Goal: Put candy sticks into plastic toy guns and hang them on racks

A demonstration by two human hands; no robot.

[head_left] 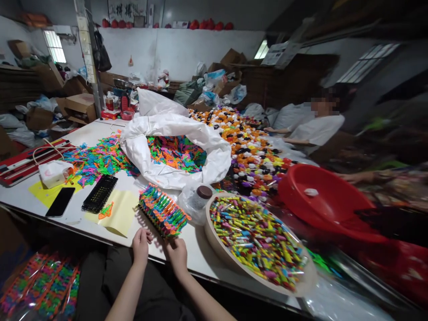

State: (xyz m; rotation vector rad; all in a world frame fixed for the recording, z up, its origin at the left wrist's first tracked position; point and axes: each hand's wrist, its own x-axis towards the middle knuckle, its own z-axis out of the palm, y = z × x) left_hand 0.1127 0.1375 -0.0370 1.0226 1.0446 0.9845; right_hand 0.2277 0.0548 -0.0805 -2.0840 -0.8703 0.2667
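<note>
A black rack (163, 211) packed with rows of small orange, green and blue plastic pieces lies on the table in front of me. My right hand (177, 255) is closed at its near end, with the fingertips partly hidden against the rack. Left of it, apart from the rack, my left hand (141, 246) rests by the table edge with its fingers curled in; I see nothing in them. Beyond the rack, a white sack (217, 167) gapes, full of similar coloured pieces. A loose pile of these pieces (103, 156) spreads to its left.
On the left are black trays (99, 194), a phone (60, 201) and yellow paper (123, 209). A beige basin (214, 240) of small colourful tubes stands right, near a brown-lidded jar (203, 192) and a red basin (290, 183). A co-worker (317, 127) sits at the far right.
</note>
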